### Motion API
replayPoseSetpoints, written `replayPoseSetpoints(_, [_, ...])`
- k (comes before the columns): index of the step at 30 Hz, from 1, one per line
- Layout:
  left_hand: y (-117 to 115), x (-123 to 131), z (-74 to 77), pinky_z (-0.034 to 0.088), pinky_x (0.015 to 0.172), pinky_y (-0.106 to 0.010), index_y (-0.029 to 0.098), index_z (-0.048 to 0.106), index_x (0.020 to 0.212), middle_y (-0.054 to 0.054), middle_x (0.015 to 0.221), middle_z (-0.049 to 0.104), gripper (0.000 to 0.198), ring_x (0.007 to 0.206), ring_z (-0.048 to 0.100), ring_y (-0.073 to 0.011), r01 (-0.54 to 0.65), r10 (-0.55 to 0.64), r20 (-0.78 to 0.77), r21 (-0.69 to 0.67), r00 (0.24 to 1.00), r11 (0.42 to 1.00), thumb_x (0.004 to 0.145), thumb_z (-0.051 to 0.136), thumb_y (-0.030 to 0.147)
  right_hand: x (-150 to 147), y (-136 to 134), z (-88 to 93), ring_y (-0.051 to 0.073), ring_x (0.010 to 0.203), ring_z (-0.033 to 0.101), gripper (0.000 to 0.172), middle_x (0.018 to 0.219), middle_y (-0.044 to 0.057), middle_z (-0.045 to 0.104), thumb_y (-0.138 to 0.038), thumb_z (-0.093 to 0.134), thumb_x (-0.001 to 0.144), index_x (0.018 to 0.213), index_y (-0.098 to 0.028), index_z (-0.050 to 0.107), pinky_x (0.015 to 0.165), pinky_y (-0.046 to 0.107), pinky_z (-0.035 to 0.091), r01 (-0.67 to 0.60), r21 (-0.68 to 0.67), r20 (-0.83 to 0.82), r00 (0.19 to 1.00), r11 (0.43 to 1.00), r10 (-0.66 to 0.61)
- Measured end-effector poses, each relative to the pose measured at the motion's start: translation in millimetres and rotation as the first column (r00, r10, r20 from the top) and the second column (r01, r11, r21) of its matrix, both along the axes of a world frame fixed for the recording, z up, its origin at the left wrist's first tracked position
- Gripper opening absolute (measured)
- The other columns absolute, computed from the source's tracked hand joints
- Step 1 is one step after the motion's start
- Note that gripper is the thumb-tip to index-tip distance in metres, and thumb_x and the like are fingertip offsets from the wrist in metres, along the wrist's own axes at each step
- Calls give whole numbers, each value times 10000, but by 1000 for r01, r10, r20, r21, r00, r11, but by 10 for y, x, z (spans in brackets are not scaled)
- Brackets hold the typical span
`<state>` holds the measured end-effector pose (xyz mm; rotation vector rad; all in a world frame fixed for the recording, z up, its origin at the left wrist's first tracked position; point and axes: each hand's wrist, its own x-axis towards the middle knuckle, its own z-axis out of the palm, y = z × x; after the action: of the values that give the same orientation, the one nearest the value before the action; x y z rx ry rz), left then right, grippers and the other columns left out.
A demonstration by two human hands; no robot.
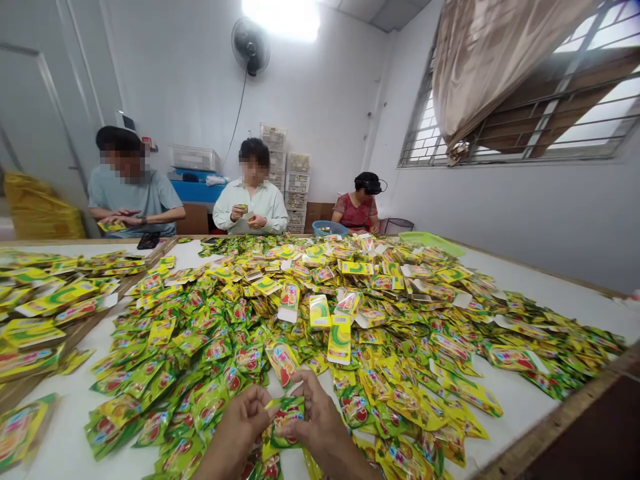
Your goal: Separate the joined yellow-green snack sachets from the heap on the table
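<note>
Seen from the head camera, the person's left hand point(237, 423) and right hand point(317, 417) sit at the near side of the white table point(543, 353). Both are closed on one green-and-yellow foil sachet point(286, 421), which is held between them just above the pile; the exact finger placement seems partly hidden. A large heap of sachets point(300, 340) spreads across the table beneath and beyond the hands. At the left, more sachets lie on a wooden tray point(85, 330). At the far side sit three co-workers: one on the left point(133, 197), one in a pale shirt point(253, 203) handling a small packet, and one on the right point(357, 210). A blue basket point(327, 228) and a green plastic tray point(433, 243) stand at the far edge.
</note>
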<state>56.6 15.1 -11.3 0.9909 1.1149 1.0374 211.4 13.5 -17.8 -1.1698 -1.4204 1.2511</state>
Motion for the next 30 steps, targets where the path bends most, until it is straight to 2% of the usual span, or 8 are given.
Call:
replayPoseSetpoints(4, [163,56,-112,259,386,-170,175,475,583,95,415,359,443,388,285,-48,46,-46,-4,63,999,997,478,763,495,37,22,4,158,710,565,546,794,-7,609,-327,779,519,1001,-199,557,630,252,449,-34,-44,-121,992,998,29])
replayPoseSetpoints(8, [308,97,139,367,436,-229,189,458,629,39,454,484,395,402,429,-108,122,-90,-265,104,960,987,607,651,533,108,52,55,181,681,597,389,728,11,642,-381,755,552,838,-169,599,630,284,485,113,-79,-173,977,990,-125])
replayPoseSetpoints(11, [421,102,408,447,607,-333,149,541,823,-92,687,641,182,618,596,-215,143,98,-786,231,610,962,813,448,305,189,121,67,226,764,626,440,805,53,668,-408,717,589,922,-155,583,702,330,508,366,-65,-200,907,928,-371])
replayPoseSetpoints(14, [554,124,517,390,865,-445,162,540,1123,-185,1197,554,396,1096,517,-307,476,259,-956,295,141,828,756,420,76,275,194,29,255,823,630,476,848,83,676,-446,676,614,965,-140,582,756,356,507,487,-37,-156,860,873,-487])
replayPoseSetpoints(18, [716,201,472,212,1023,-511,227,491,1234,-138,1345,449,563,1286,299,-332,791,230,-973,153,16,592,682,593,187,331,223,-17,270,874,627,455,916,102,678,-442,643,637,985,-151,599,747,353,509,548,-7,-63,834,836,-547])
replayPoseSetpoints(21, [730,243,462,340,925,-448,142,592,1084,-167,1065,609,526,1092,471,-332,754,148,-987,54,-57,655,574,693,221,331,195,24,269,875,619,403,910,107,678,-427,622,659,947,-145,614,774,358,492,534,44,4,845,844,-535])
replayPoseSetpoints(25, [568,213,462,396,768,-340,144,623,847,-126,944,611,207,929,528,-270,663,106,-991,133,81,737,645,588,169,327,169,104,255,818,620,397,846,91,683,-444,635,664,918,-139,620,778,352,482,471,79,8,881,879,-473])
replayPoseSetpoints(30, [292,54,386,393,647,-274,180,584,859,-25,730,631,179,709,565,-205,450,-114,-821,186,559,873,733,537,299,329,189,94,246,890,610,481,934,87,673,-497,638,665,1009,-162,600,790,343,485,525,25,-113,847,851,-519])
